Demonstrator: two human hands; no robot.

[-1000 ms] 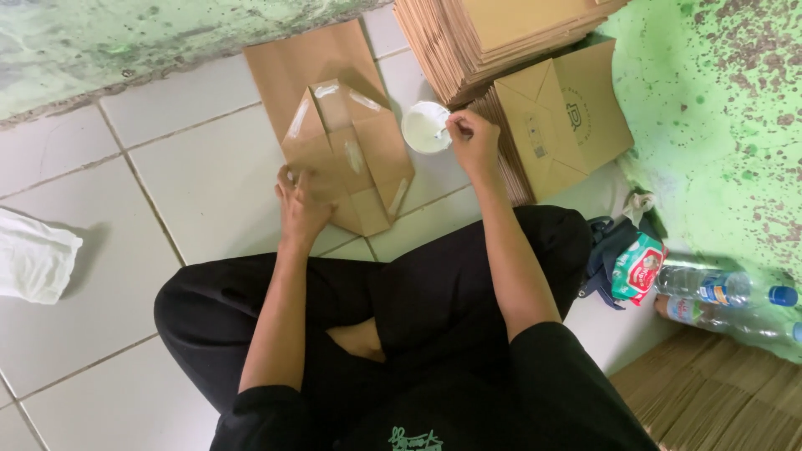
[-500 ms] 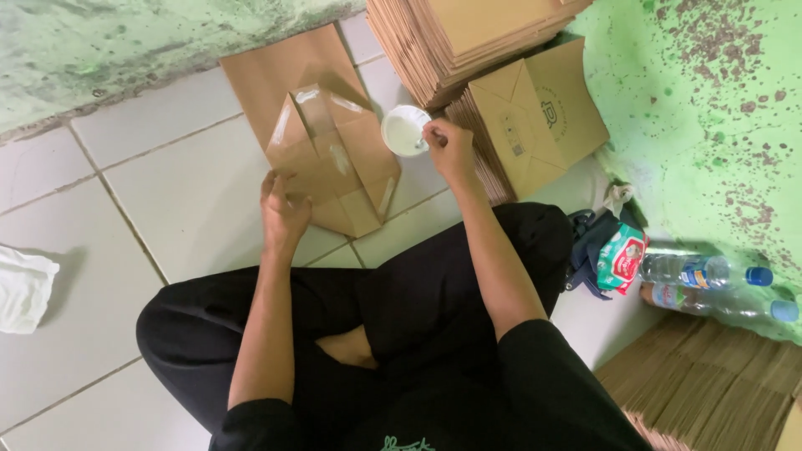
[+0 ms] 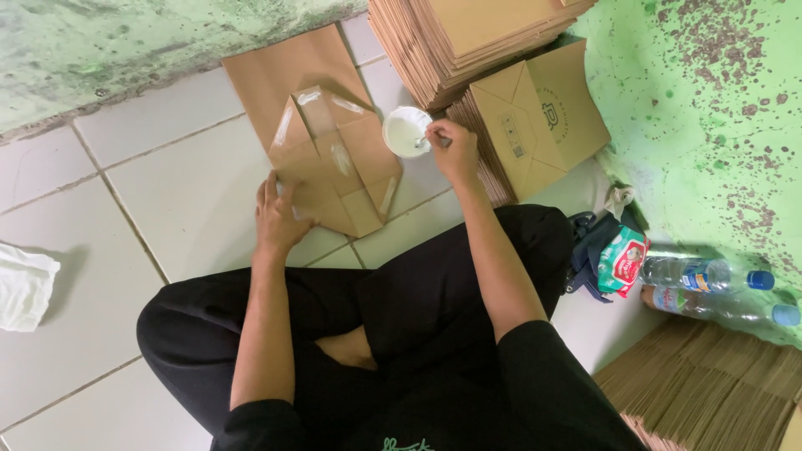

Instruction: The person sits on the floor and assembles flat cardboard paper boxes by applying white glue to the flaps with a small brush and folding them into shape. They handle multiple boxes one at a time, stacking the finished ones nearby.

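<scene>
I sit cross-legged on a white tiled floor. A brown paper bag (image 3: 322,142) lies flat in front of me, its bottom flaps folded open with shiny wet streaks on them. My left hand (image 3: 280,213) presses flat on the bag's near left corner. My right hand (image 3: 454,149) holds a small stick-like tool (image 3: 428,140) dipped into a small white bowl (image 3: 404,131) of white paste, just right of the bag.
A tall stack of flat brown bags (image 3: 468,38) stands at the back, with finished bags (image 3: 539,117) leaning beside it. Right of my knee lie a dark cloth, a red-green packet (image 3: 622,260) and two water bottles (image 3: 710,288). A white cloth (image 3: 23,284) lies far left.
The view shifted, so everything slid slightly. My right hand stays at the white bowl and my left hand stays pressed on the bag.
</scene>
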